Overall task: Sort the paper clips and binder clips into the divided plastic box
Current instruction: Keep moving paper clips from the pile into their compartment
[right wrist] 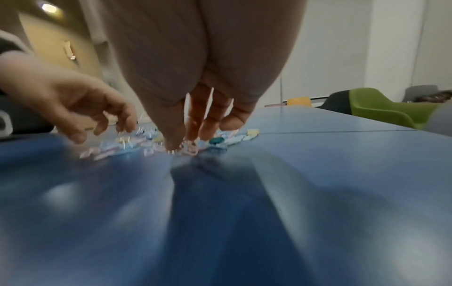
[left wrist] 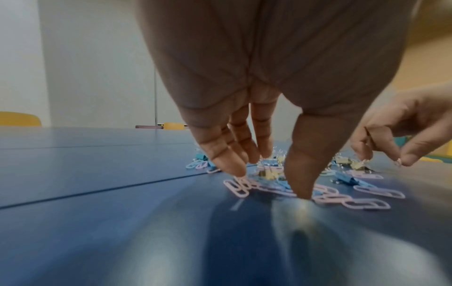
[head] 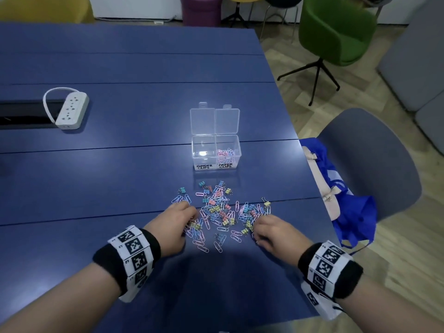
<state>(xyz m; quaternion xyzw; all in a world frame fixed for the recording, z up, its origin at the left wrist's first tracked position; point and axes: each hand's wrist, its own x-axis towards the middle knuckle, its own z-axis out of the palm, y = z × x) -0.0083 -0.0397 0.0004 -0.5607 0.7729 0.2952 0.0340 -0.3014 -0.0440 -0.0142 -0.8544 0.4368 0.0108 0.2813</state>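
A clear divided box stands open in the head view, labelled BINDER CLIPS on the left and PAPER CLIPS on the right. Several pastel paper clips lie in its right compartment; the left one looks empty. A mixed pile of paper clips and binder clips is spread on the table in front of it. My left hand reaches into the pile's left edge, one fingertip touching a pink paper clip, thumb apart. My right hand reaches into the right edge, fingertips among the clips, blurred.
The blue table ends in an edge close to my right. A white power strip lies at the far left beside a cable slot. To the right stands a grey chair with a blue bag; a green chair is farther back.
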